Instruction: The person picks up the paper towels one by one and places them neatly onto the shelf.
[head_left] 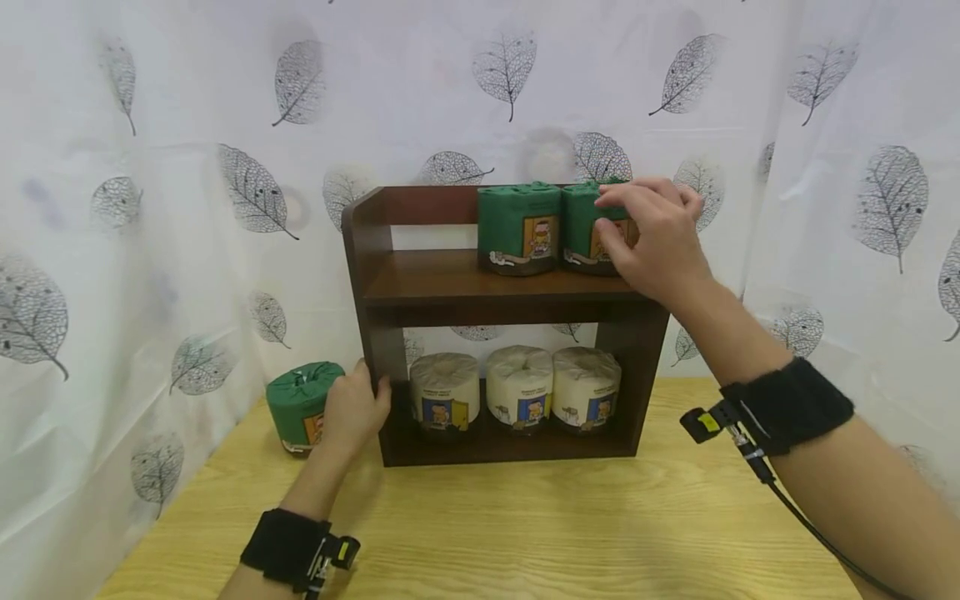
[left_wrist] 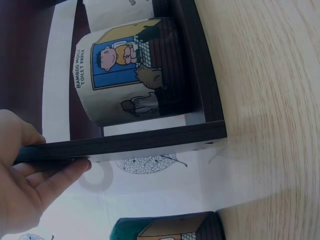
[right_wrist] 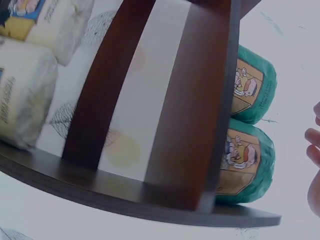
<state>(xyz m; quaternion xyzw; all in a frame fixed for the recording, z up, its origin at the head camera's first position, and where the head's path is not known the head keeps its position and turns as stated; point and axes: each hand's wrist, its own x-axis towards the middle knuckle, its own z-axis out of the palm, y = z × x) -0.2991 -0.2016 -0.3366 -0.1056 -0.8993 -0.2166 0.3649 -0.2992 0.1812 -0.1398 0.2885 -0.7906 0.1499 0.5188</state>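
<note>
My left hand [head_left: 354,410] grips the left side panel of a dark brown wooden shelf [head_left: 465,282]. In the left wrist view the thumb and fingers of that hand [left_wrist: 22,185] lie on opposite faces of the panel. On the upper tier stand two green-wrapped toilet paper rolls [head_left: 506,221], side by side toward the right. My right hand [head_left: 662,233] is raised in front of the right-hand green roll [head_left: 581,218], with fingers spread and loosely bent. The right wrist view shows a gap between this hand [right_wrist: 314,160] and the green rolls [right_wrist: 247,162].
Three cream-wrapped toilet paper rolls [head_left: 519,387] stand on the lower tier. Another green roll [head_left: 288,404] is on the wooden table [head_left: 510,525], left of the shelf and beside my left hand. A white leaf-print curtain [head_left: 405,75] hangs behind.
</note>
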